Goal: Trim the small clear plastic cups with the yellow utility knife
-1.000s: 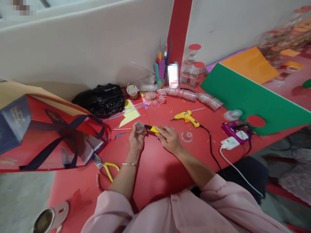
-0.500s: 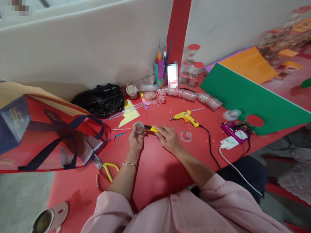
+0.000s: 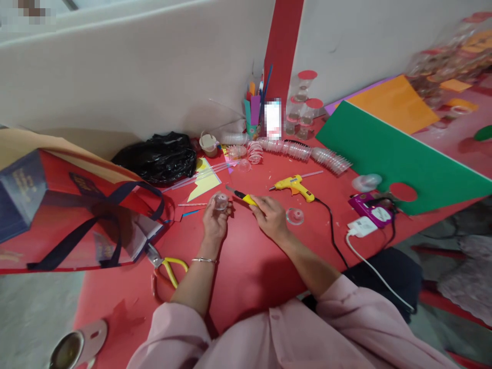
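Hands over a red bench [image 3: 246,261], left hand [image 3: 216,221] curled round a clear cup [image 3: 221,201], right hand [image 3: 270,218] closed on a yellow-handled knife [image 3: 246,198], blade just beside the cup, glue gun [image 3: 294,186] and clear lid [image 3: 294,216] lying to the right, scissors [image 3: 166,265] near the left forearm.

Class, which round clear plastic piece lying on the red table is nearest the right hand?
The round clear plastic piece just right of the right hand, on the near side of the yellow plastic glue gun; the others lie farther off.
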`<action>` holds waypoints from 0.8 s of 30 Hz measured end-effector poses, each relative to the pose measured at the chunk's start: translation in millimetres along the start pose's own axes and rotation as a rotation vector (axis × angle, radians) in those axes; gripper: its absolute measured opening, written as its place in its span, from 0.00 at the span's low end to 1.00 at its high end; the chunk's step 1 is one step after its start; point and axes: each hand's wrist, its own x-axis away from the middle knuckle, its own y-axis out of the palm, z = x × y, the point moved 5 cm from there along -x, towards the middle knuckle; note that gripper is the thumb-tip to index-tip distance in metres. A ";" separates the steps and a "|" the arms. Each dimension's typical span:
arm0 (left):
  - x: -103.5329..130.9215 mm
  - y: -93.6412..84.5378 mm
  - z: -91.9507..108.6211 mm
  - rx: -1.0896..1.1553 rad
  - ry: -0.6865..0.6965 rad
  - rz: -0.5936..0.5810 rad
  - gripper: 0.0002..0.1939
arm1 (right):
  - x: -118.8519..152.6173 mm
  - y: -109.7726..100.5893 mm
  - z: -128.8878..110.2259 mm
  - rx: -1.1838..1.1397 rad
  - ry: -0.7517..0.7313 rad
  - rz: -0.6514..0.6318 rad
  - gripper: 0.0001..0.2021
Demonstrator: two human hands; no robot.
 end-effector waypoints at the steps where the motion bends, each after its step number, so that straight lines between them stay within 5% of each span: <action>1: 0.1 -0.1 -0.1 -0.003 0.000 0.000 0.20 | -0.8 -1.4 0.3 -0.016 0.004 0.005 0.19; 24: 5.1 4.8 4.0 -0.057 0.040 -0.007 0.18 | 0.4 2.8 -3.1 -0.047 0.010 -0.065 0.18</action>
